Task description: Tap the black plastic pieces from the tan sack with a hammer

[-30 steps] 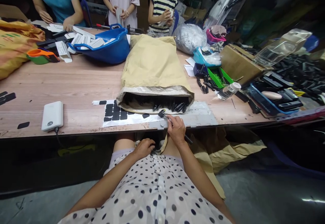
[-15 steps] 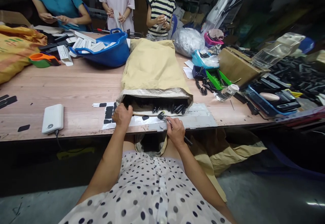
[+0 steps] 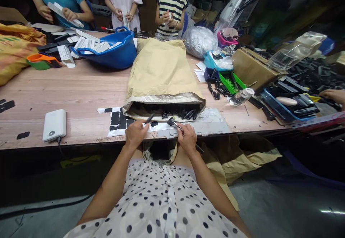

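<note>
My left hand [image 3: 136, 133] is closed on a slim black plastic piece [image 3: 149, 118], whose tip points up and right, just in front of the sack's mouth. My right hand [image 3: 187, 137] grips a small hammer [image 3: 171, 121] with a dark head and a touch of yellow; its black handle runs out below the hand. A tan sack [image 3: 161, 67] lies on the table, its mouth facing me, with several black pieces [image 3: 188, 114] inside. Under my hands lie a white sheet with black stickers [image 3: 118, 120] and a grey plate [image 3: 210, 124].
A white power bank [image 3: 54, 124] with a cable lies left. Behind it stands a blue basin [image 3: 115, 56] of white boxes. To the right are a green tray [image 3: 231, 83], a bottle [image 3: 241, 97] and a blue tray [image 3: 291, 103]. People work across the table; another hand [image 3: 334, 96] shows far right.
My left hand has come away from the sack's mouth toward me and now holds a black piece. My right hand and hammer stay almost still. Another person's hand has appeared far right.
</note>
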Motion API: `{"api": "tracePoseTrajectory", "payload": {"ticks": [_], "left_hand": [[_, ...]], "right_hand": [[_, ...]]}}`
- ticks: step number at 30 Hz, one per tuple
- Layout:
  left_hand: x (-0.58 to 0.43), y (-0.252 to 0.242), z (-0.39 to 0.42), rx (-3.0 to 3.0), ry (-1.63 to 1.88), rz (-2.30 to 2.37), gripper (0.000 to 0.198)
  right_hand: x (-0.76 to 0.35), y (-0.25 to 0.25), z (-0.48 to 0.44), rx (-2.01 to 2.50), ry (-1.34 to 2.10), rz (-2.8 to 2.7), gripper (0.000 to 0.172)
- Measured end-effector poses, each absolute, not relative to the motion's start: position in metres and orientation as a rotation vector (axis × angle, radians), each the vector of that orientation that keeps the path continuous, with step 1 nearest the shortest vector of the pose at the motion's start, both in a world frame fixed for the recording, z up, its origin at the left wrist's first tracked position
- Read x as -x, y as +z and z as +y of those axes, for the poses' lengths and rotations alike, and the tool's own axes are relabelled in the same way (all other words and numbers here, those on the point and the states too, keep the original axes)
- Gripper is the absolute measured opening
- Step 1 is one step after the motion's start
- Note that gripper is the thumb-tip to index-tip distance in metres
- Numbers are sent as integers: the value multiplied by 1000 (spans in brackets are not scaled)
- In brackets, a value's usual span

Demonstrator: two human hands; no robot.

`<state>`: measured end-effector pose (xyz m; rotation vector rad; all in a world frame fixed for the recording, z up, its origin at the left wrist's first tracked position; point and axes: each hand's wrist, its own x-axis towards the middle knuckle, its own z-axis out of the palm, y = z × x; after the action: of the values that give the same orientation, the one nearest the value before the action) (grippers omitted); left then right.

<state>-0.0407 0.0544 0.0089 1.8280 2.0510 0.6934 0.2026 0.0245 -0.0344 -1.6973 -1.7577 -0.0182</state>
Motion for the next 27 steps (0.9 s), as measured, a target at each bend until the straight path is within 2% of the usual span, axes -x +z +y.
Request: {"api": "tracePoseTrajectory", "payload": {"ticks": [4,14,27], "left_hand": [[16,-1,36,-2046,633,1824,17],[3,-17,53,-2157,745,1734,15],[-1,-18,53,-2089,751,1711,16]], "right_hand": [[-205,-35,25,1715,-13,-1748,22],[-210,-36,28,1705,52,-1753,21],[-190,-12,11,1479,214,-1796,36]]}}
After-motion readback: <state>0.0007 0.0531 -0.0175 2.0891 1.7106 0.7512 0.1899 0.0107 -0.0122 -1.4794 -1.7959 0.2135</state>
